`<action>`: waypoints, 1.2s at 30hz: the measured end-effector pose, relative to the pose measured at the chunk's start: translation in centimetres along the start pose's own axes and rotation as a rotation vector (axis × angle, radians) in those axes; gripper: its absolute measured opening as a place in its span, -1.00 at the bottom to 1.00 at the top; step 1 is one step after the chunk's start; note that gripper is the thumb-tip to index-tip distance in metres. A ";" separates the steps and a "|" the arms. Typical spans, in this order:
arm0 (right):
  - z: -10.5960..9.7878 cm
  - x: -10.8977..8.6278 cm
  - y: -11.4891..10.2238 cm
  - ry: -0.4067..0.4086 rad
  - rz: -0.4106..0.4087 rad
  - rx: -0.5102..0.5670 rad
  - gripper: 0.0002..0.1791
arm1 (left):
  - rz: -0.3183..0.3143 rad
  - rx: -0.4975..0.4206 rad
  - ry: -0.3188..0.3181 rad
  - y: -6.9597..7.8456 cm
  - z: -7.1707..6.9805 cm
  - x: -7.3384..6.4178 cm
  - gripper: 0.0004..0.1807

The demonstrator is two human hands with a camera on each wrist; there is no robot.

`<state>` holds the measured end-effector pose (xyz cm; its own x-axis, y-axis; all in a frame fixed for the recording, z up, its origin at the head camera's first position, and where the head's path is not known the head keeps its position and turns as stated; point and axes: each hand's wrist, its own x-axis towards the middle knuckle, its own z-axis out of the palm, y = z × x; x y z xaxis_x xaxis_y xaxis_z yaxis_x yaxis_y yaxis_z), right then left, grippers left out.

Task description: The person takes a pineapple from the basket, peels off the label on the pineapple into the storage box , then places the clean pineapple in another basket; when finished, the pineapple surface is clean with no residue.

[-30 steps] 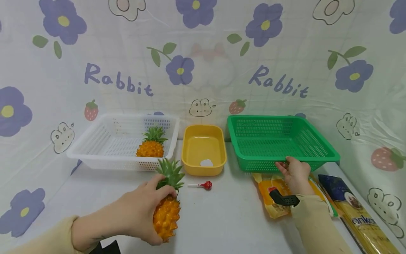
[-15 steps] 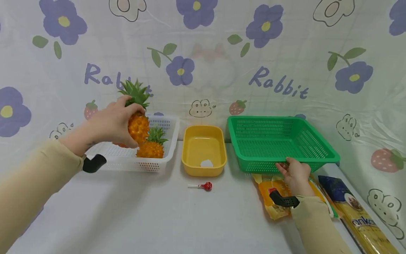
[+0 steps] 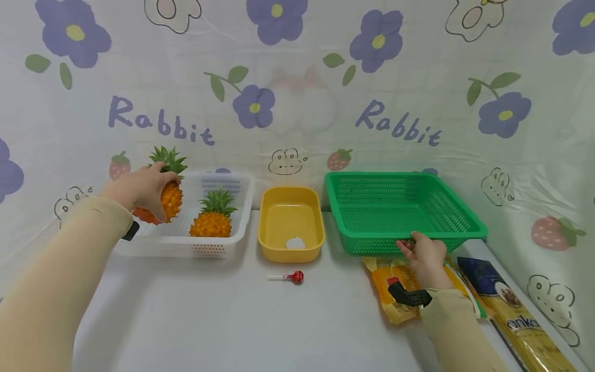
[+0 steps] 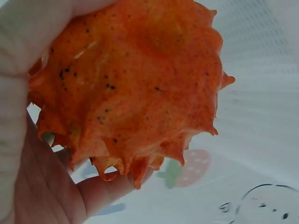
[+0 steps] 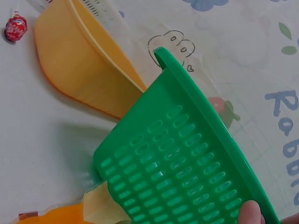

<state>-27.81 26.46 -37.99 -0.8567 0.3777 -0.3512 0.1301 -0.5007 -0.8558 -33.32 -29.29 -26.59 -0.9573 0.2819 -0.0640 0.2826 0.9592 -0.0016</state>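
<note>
My left hand (image 3: pixel 144 188) grips an orange, spiky pineapple (image 3: pixel 171 201) with a green crown, held over the left part of the white basket (image 3: pixel 241 222). In the left wrist view the pineapple's spotted, reddish-orange surface (image 4: pixel 145 88) fills much of the picture, thumb and fingers around it. A second pineapple (image 3: pixel 210 223) stands in the basket's right part, crown up. At the right, my right hand (image 3: pixel 425 258) pinches the front rim of the green basket (image 3: pixel 372 235); in the right wrist view one fingertip (image 5: pixel 250 213) lies on the basket's outer side just below the rim.
Between the baskets stands a yellow tub (image 3: pixel 290 253) with a white patch inside. A red lollipop (image 3: pixel 296 277) lies before it. Under my right hand is an orange-yellow packet (image 3: pixel 388 292); a blue and gold packet (image 3: pixel 516 320) lies farther right. A patterned curtain hangs behind.
My left hand has lifted the pineapple from the front of the table, up and leftward over the white basket. My right hand has stayed at the green basket's rim. The head view has shifted slightly.
</note>
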 end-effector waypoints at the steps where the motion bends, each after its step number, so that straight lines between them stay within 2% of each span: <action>1: 0.0 0.0 0.0 -0.002 0.000 -0.005 -0.30 | -0.006 -0.011 -0.016 -0.2 0.4 0.1 -0.09; 5: 0.0 0.0 0.0 0.006 0.002 -0.002 -0.34 | -0.025 -0.027 -0.072 -0.6 1.9 0.8 -0.06; 12: -0.1 0.0 0.0 0.003 -0.015 -0.007 -0.34 | -0.067 -0.071 -0.145 -0.4 3.7 1.4 -0.02; 17: -0.2 0.0 0.0 -0.004 -0.014 -0.012 -0.32 | -0.042 -0.099 -0.187 -0.3 4.6 1.7 -0.03; 24: -0.1 0.1 -0.1 0.000 -0.010 0.006 -0.38 | -0.015 -0.113 -0.256 -0.1 5.0 2.1 -0.05; 29: -0.2 0.0 -0.1 -0.001 -0.007 0.003 -0.32 | -0.066 -0.146 -0.308 0.2 4.9 1.9 0.00; 32: -0.2 0.0 -0.1 -0.001 -0.002 -0.002 -0.30 | -0.097 -0.180 -0.344 0.3 4.8 1.8 -0.05; 36: -0.2 -0.1 -0.1 -0.002 0.000 -0.005 -0.29 | -0.114 -0.199 -0.352 0.5 4.8 1.8 -0.12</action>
<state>-27.67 26.63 -37.93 -0.8579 0.3757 -0.3504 0.1325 -0.4971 -0.8575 -34.65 -28.43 -31.50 -0.8928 0.1828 -0.4118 0.1254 0.9787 0.1625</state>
